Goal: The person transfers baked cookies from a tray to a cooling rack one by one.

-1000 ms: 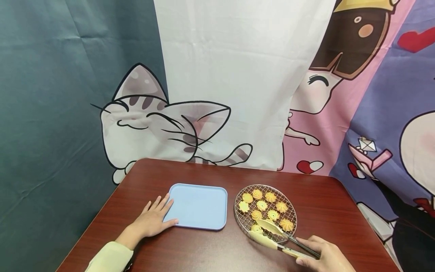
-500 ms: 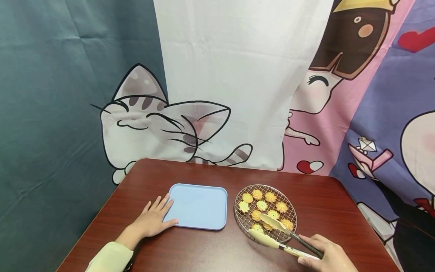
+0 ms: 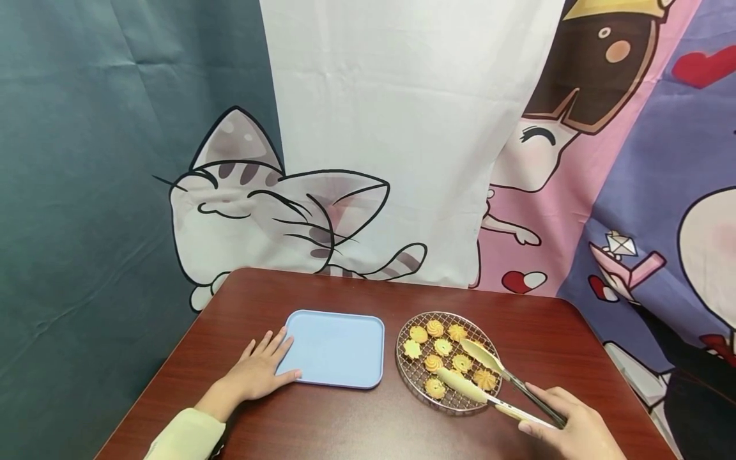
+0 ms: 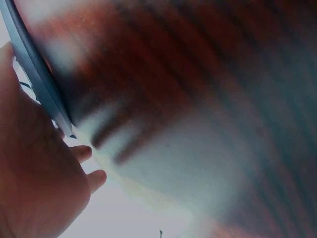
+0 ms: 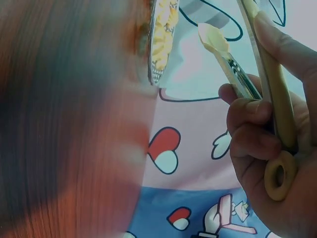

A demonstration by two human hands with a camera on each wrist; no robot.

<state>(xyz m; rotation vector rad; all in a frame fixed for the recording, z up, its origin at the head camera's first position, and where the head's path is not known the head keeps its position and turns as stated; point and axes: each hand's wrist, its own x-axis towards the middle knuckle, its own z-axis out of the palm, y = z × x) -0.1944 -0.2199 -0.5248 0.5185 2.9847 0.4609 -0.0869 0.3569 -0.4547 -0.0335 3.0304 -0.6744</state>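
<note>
we see the right hand (image 3: 575,428) gripping cream tongs (image 3: 489,377), their tips spread apart over the cookies (image 3: 443,358) on the round wire rack (image 3: 405,377); the left hand (image 3: 259,370) lies flat on the table (image 3: 552,345), fingers straight, touching the edge of the blue tray (image 3: 336,348) just beside the rack.

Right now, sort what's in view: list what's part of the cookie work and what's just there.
In use: tongs in the right hand; cookies on the round wire rack; blue tray, left hand at its edge.
Just there: wooden table; cartoon backdrop.
</note>
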